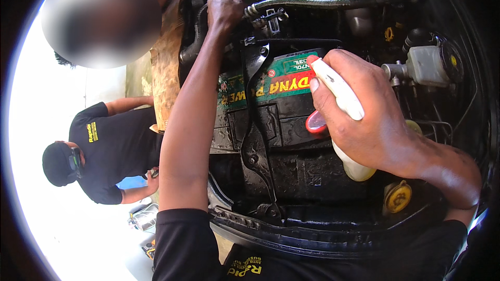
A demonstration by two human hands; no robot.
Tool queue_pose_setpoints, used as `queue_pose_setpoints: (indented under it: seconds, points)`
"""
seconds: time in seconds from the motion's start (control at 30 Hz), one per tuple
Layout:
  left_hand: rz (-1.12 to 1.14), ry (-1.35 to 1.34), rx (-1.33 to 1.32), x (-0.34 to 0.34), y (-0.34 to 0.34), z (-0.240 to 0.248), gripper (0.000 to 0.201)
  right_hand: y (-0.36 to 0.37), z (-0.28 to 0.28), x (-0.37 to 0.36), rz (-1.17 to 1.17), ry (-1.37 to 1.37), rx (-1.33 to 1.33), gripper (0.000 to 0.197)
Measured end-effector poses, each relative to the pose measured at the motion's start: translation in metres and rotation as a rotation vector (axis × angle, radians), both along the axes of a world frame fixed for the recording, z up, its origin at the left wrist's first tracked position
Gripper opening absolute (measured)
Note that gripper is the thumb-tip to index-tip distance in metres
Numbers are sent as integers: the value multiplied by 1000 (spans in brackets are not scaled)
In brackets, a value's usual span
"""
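left hand (225, 10): forward, back up, arm (190, 114) outstretched | right hand (367, 112): curled, elbow (467, 190) bent

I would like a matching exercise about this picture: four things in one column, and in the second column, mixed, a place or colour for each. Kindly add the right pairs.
Things:
1. Spray bottle
2. Left hand
3. Round cap
4. Battery

Places and colours:
A. Yellow, toward the lower right
B. Carries a green and red label
C. White with red parts, in the right hand
D. At the top, near a dark hose

Right pairs: 1-C, 2-D, 3-A, 4-B
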State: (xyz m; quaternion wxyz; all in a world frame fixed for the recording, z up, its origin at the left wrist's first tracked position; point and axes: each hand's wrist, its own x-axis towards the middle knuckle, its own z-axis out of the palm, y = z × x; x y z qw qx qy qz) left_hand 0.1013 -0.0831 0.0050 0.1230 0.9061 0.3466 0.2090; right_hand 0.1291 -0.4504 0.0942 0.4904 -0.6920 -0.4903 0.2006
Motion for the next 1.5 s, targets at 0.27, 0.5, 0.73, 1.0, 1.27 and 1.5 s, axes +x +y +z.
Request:
queue_pose_setpoints:
  seconds: [0.27,0.5,0.73,1.0,1.27,1.5]
  points:
    - [-83,-110,2,-7,0,-10,40,-1,-4,-2,-7,-35,20,13]
    - [-121,133,0,-4,12,10,43,-1,-6,-6,-23,-77,104,14]
    - [-95,-26,94,-7,3,1,44,-5,-7,-9,-30,-19,90,13]
    - [-65,-42,136,0,-7,2,44,-4,-12,-7,-57,-38,124,13]
    - [-164,-61,73,4,4,-3,47,-1,-9,-4,-52,-96,108,14]
    - [-157,134,38,0,24,-7,47,1,-19,-2,-50,-138,157,14]
